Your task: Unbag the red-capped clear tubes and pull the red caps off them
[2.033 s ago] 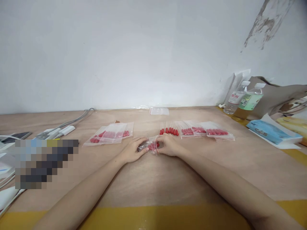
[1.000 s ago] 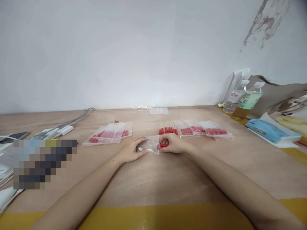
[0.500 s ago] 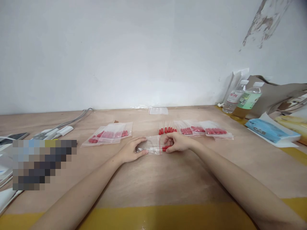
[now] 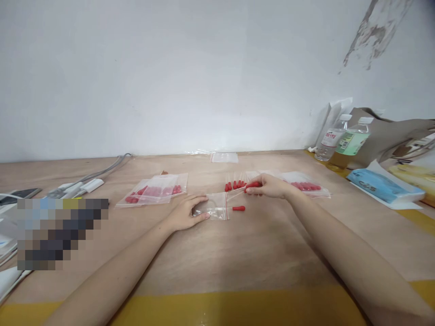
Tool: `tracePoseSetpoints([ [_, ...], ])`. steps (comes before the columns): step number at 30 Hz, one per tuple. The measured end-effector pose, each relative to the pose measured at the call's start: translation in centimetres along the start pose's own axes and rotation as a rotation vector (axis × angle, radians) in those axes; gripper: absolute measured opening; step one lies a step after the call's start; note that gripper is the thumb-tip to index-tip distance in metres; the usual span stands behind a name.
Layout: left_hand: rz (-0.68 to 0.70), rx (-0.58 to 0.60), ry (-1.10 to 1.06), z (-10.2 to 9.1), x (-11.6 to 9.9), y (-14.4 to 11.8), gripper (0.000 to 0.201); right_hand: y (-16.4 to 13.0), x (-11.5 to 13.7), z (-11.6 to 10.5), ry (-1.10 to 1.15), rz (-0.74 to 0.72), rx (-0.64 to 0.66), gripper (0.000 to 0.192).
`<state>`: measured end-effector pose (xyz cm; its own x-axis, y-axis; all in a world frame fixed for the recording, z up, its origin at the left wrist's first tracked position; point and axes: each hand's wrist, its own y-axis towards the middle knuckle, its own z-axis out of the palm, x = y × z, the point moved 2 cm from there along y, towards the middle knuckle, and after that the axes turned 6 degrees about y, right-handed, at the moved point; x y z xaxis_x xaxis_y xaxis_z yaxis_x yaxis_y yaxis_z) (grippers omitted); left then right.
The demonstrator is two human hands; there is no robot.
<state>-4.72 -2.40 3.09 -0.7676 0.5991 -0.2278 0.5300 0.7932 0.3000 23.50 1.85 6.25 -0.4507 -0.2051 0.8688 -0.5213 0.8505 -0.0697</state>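
A clear bag (image 4: 219, 199) was laid flat on the table (image 4: 217, 262), its red-lined mouth turned to the right. The left hand (image 4: 185, 213) was set at its closed end, thumb and fingers spread in a wide curve and rested on the plastic; whether the film was also pinched could not be told. At the bag's mouth a dropper (image 4: 239, 208) was laid, its red bulb outside and its thin stem run into the bag. A second dropper (image 4: 253, 184) was gripped by its bulb between thumb and fingers of the right hand (image 4: 270, 186), its stem slanted down toward the bag's mouth; contact there could not be made out.

Beyond the bag, slightly right, a row of droppers (image 4: 235, 185) was seen. Packets (image 4: 159, 192) of red bulbs were spread to the bag's left, with more to its right. Far right of the bag, large letters, seemingly "C&S", were printed on a blue tissue pack (image 4: 380, 181). Beyond that pack, two bottles (image 4: 355, 141) were stood, one labelled green, one red and white; their print was too small to be read.
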Motion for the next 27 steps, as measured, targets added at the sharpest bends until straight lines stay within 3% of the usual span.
tracePoseSetpoints([
  [4,-0.006,0.007,0.005,0.0,0.1,0.0,0.051,-0.3,-0.6,-2.3,0.220,0.014,-0.117,0.031],
  [9,0.001,0.000,-0.005,0.1,0.2,0.0,0.050,0.6,-0.9,-3.8,0.382,-0.077,-0.475,0.029],
  [11,0.003,0.002,-0.009,0.1,0.2,0.0,0.049,1.4,-0.8,-3.6,0.317,-0.154,-0.633,0.026],
  [14,0.005,0.001,-0.006,0.2,0.3,0.0,0.050,2.9,-0.5,-1.9,-0.049,-0.256,-0.758,0.025],
  [17,0.013,0.001,-0.014,0.3,0.3,0.0,0.050,4.3,-0.3,0.6,-0.490,-0.314,-0.630,0.028],
  [20,0.014,0.001,-0.025,0.3,0.4,0.0,0.050,4.9,-0.4,2.6,-0.781,-0.262,-0.445,0.030],
  [27,0.023,-0.008,-0.019,0.4,0.5,0.0,0.049,5.5,-0.1,3.5,-0.871,-0.249,-0.335,0.021],
])
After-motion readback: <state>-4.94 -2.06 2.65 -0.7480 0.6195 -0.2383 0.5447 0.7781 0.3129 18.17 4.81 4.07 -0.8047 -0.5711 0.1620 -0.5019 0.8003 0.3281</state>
